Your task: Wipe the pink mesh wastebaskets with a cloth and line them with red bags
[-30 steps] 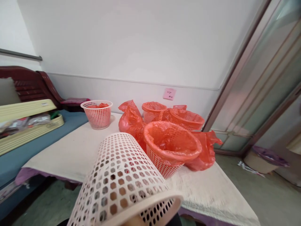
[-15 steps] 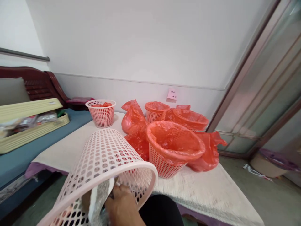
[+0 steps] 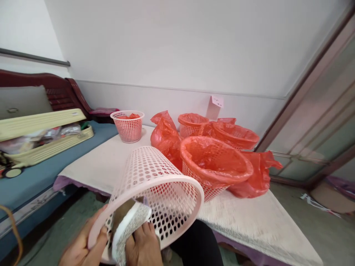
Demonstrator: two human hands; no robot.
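A pale pink perforated plastic basket (image 3: 146, 166) lies tipped on its side, its mouth turned toward me. My left hand (image 3: 85, 240) grips its rim at the lower left, thumb inside the edge. Just within the mouth, my right hand (image 3: 144, 244) is closed on a grey and white cloth (image 3: 133, 221), pressed near the basket's inner wall. The fingertips of that hand are partly hidden by the cloth. Beyond the rim stands a basket lined with a red plastic bag (image 3: 216, 159).
More red-lined baskets (image 3: 192, 120) and a bulging red bag (image 3: 166, 140) stand on the pale-covered table (image 3: 249, 218). A pink basket (image 3: 129, 127) with red plastic inside is at the back left. An opened cream case (image 3: 50, 144) lies on the blue bed (image 3: 102, 131). A sliding door is at right.
My left hand has come into view on the basket's rim. The basket's mouth has shifted right and its near end has risen in view. The cloth shows more fully.
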